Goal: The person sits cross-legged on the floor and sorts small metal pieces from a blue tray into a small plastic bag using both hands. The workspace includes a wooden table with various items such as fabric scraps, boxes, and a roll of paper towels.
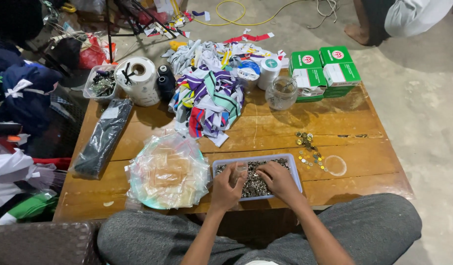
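Observation:
Both my hands rest in a shallow clear plastic tray [294,172] full of small dark metal pieces [256,185] at the near edge of a low wooden table [285,127]. My left hand [227,185] is curled over the tray's left part, fingers bent; a small clear bag seems pinched at its fingertips, though I cannot be sure. My right hand [278,179] lies palm down on the metal pieces, fingers closed among them. Just left of the tray sits a heap of small clear plastic bags [167,172] on a round plate.
Loose small metal pieces [309,147] and a clear lid [336,165] lie to the right. Farther back are a pile of coloured ribbons [209,95], a glass jar [281,92], green boxes [324,71], tape rolls [138,78], and a black packet [102,137]. Another person's leg [364,24] stands beyond.

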